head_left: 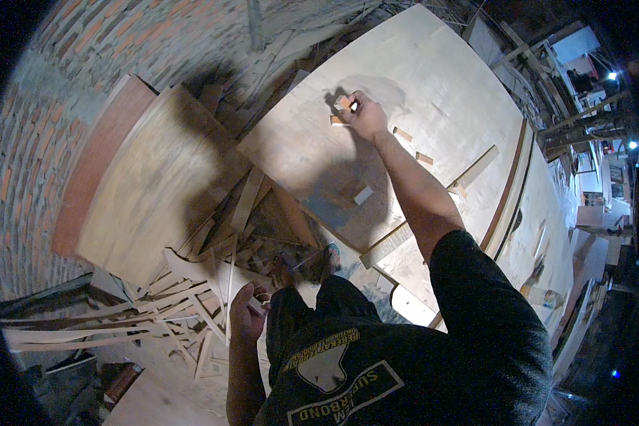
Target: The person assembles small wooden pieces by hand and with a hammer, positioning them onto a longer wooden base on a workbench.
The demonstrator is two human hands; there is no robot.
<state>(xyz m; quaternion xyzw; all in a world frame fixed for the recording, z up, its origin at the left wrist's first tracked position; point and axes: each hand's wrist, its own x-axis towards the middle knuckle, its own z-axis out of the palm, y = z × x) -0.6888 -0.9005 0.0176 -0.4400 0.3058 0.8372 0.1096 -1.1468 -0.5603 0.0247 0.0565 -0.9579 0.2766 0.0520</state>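
My right hand [368,119] reaches out over a large pale plywood sheet [447,78], its fingers closed round a small wooden block [343,104]. Right below that block, a second small wood piece [339,121] lies on the sheet. Two more small offcuts, one near my wrist [402,133] and one beside my forearm [424,159], rest on the same surface. Low beside my leg hangs my left hand [248,312] with curled fingers. Something pale shows between them, too small to make out.
A curved plywood panel [142,184] leans by the brick wall [21,156] at left. Thin wood strips [170,312] and scraps litter the floor near my feet. On the sheet lie a longer wood strip [473,169] and a pale rectangle [363,196]. More boards [539,234] stand at right.
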